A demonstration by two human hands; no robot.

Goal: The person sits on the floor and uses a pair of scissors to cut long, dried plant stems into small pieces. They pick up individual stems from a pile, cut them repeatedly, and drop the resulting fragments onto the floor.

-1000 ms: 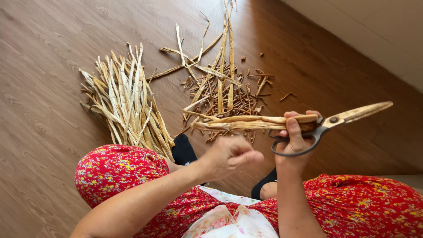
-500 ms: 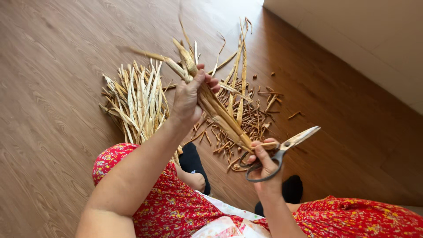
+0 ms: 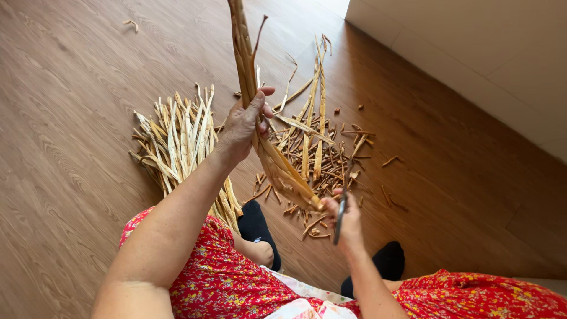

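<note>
From my feed, the left hand has its fingers wrapped tight round a bundle of dried leaf strips, raised upright and tilted. The right hand grips scissors (blades edge-on, opening unclear) at the bundle's lower end, above trimmings on the wooden floor.

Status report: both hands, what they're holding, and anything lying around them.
Left hand gripping dried leaf strip, raised upright. Right hand holds scissors at the strip's lower end. Bundle of strips and cut scraps on wood floor.
</note>
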